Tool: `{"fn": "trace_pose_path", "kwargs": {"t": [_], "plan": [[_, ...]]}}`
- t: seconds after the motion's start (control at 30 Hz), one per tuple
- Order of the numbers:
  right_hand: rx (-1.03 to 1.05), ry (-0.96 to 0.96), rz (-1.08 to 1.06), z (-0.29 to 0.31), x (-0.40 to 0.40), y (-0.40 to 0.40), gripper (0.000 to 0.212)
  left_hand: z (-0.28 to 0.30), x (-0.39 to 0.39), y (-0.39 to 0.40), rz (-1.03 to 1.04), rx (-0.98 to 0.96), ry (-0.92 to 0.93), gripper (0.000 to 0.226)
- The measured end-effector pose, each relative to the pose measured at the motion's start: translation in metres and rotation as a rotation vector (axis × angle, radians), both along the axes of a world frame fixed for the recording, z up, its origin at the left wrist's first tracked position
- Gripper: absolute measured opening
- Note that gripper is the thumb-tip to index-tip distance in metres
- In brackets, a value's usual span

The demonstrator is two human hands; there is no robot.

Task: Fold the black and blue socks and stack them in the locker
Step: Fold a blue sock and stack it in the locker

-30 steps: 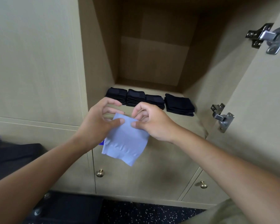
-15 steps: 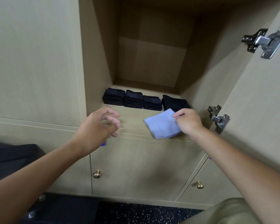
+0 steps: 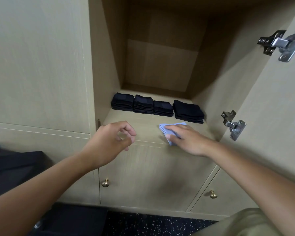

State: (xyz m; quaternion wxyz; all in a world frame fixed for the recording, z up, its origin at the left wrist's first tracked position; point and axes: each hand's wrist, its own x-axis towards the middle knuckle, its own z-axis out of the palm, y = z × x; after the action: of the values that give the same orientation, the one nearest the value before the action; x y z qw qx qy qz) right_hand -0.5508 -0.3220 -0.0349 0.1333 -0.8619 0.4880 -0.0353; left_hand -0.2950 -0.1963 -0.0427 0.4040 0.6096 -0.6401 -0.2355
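Pale blue fabric is showing from under the right hand [image 3: 186,139], which is lying flat with its fingers straight and pressing the folded blue sock [image 3: 167,131] down onto the locker shelf [image 3: 143,123], close to the front edge and toward the right side. Only the left and far edges of the sock are peeking out past the fingers; the thumb is stretching along its near edge. Over to the left, the left hand [image 3: 109,142] is hovering in front of the shelf edge, holding nothing, its fingers loosely curled with the fingertips drawing near the thumb. Behind both hands, four stacks of folded black socks [image 3: 157,108] are sitting in a row across the middle of the shelf, three neat narrow piles touching side by side and a wider, flatter one at the right end, just behind the blue sock but apart from it. The locker [image 3: 160,65] is standing open, pale wood inside, its back falling into shadow. Its door [image 3: 279,116] is swinging wide on the right, carrying two metal hinges [image 3: 233,125], one high and one level with the shelf. Below the shelf, closed cabinet fronts are showing two small brass knobs [image 3: 105,183]. At the far left a dark surface is carrying something bluish-grey at the picture's edge, too cut off to identify.
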Motion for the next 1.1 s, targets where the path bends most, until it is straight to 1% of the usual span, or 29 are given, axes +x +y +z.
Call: {"fn": "trace_pose_path", "kwargs": {"t": [0.07, 0.13, 0.3, 0.43, 0.67, 0.9, 0.97, 1.1], "plan": [[0.102, 0.115, -0.042, -0.006, 0.001, 0.003, 0.062, 0.0, 0.001, 0.0, 0.001, 0.004, -0.006, 0.013], [0.127, 0.162, -0.105, -0.01, 0.004, 0.005, 0.063, 0.001, 0.003, 0.001, 0.003, 0.005, -0.007, 0.013], [0.056, 0.167, -0.247, -0.017, 0.006, -0.005, 0.065, 0.001, 0.005, 0.004, 0.016, 0.005, -0.012, 0.014], [0.014, 0.141, -0.312, -0.021, 0.006, -0.01, 0.067, 0.0, 0.006, 0.008, 0.017, 0.014, -0.035, 0.013], [-0.009, 0.124, -0.377, -0.026, 0.015, -0.007, 0.066, -0.001, 0.009, 0.011, 0.023, 0.044, -0.056, 0.008], [-0.008, 0.093, -0.384, -0.027, 0.016, -0.006, 0.065, -0.003, 0.012, 0.011, 0.015, 0.05, -0.061, 0.009], [-0.087, 0.063, -0.374, -0.027, 0.016, -0.007, 0.061, -0.003, 0.012, 0.011, 0.017, 0.046, -0.072, 0.009], [-0.392, -0.112, -0.333, -0.019, 0.024, -0.007, 0.043, -0.003, 0.015, 0.012, 0.01, 0.049, -0.111, 0.008]]}}
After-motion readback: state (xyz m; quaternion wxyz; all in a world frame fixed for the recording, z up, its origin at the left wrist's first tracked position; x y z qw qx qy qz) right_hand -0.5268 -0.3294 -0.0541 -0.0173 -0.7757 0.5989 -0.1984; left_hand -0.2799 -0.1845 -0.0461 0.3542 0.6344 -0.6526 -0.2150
